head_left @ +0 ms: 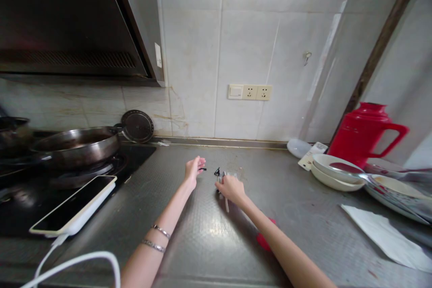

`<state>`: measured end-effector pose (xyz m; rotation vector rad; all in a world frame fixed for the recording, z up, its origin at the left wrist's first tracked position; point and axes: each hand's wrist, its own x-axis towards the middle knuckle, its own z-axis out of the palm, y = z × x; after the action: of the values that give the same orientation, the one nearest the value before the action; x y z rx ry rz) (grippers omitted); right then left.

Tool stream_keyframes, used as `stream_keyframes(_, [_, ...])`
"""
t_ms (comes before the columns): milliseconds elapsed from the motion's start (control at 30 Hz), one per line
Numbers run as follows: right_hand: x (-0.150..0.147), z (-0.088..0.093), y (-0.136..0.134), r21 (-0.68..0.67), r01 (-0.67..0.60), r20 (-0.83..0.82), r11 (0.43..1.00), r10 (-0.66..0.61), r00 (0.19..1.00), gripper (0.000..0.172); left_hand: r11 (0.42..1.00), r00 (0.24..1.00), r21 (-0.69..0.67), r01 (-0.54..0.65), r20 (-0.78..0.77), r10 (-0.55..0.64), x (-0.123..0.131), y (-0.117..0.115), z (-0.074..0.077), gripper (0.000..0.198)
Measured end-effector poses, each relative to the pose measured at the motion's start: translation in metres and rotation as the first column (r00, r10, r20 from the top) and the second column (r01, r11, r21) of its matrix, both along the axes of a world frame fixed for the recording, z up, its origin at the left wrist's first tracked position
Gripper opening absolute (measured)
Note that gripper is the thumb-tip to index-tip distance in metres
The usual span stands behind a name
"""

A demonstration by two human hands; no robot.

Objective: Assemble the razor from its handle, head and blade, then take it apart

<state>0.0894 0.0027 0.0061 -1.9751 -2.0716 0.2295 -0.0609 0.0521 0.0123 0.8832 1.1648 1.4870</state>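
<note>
My left hand (pixel 194 168) is over the middle of the steel counter, with a small dark piece (pixel 203 169) at its fingertips, seemingly pinched. To its right, my right hand (pixel 232 188) is closed, knuckles up, low over the counter. A pale narrow strip (pixel 227 205) sticks out below its fingers, part of a thing mostly covered by the hand. Just beyond those fingers are small black bits (pixel 217 172), perhaps clips; they are too small to name. Something clear and shiny shows behind the knuckles. Under my right forearm lies a red object (pixel 264 239), partly hidden.
On the left, a pan (pixel 77 146) sits on the black stove, and a phone (pixel 74 204) with a white cable lies at its edge. To the right stand a red thermos jug (pixel 362 135), stacked bowls (pixel 332 182), plates and a white paper sheet (pixel 388 236).
</note>
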Motion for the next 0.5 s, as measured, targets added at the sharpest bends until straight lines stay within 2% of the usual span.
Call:
stream_keyframes(133, [-0.001, 0.0, -0.001, 0.004, -0.014, 0.065, 1.0, 0.014, 0.998, 0.036, 1.0, 1.0, 0.004, -0.007, 0.027, 0.007, 0.001, -0.002, 0.001, 0.032])
stream_keyframes(267, [0.0, 0.0, -0.001, 0.007, -0.028, 0.102, 1.0, 0.027, 0.994, 0.033, 0.996, 0.985, -0.065, 0.055, 0.167, -0.044, -0.001, -0.002, 0.003, 0.027])
stream_keyframes(367, [0.0, 0.0, -0.001, 0.006, -0.036, 0.103, 0.999, 0.035, 0.994, 0.031, 0.994, 0.976, -0.1, 0.05, 0.216, -0.027, -0.003, 0.001, 0.002, 0.025])
stream_keyframes(433, [0.001, 0.001, -0.001, 0.014, -0.031, 0.096, 0.999, 0.029, 0.995, 0.03, 0.996, 0.988, -0.093, 0.015, 0.156, 0.0, -0.007, 0.005, -0.002, 0.024])
stream_keyframes(500, [0.005, 0.002, 0.001, 0.038, -0.019, 0.078, 0.999, 0.016, 0.997, 0.03, 0.999, 0.999, -0.05, -0.022, -0.045, 0.02, -0.011, 0.01, -0.007, 0.022])
